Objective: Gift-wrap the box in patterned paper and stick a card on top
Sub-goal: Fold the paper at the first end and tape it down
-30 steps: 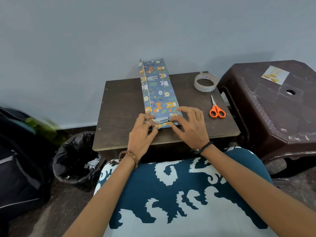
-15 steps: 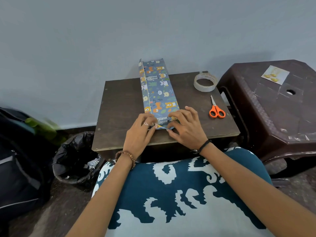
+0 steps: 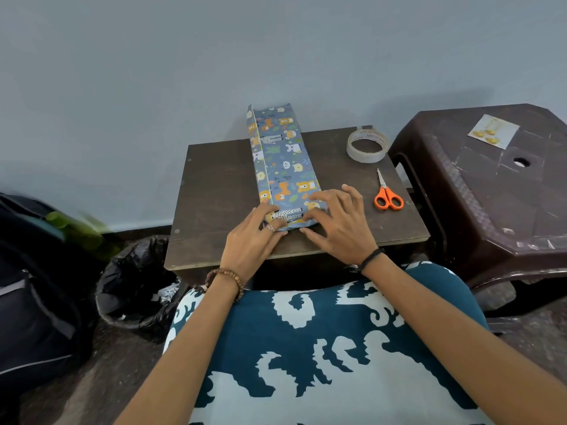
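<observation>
So the wrapped box (image 3: 283, 167) lies lengthwise on the dark counter (image 3: 221, 191), far end sticking past the back edge. Left hand (image 3: 250, 240) and right hand (image 3: 339, 223) both press flat-fingered on its near end, gripping nothing. Card (image 3: 493, 131) sits on the stool (image 3: 491, 191).

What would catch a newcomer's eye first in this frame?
The long box in blue animal-print paper lies along the middle of the small dark table, with the left hand and right hand pressing down its near end. The orange-handled scissors and the tape roll lie at the table's right, and a small card sits on the brown plastic stool beside it.
</observation>
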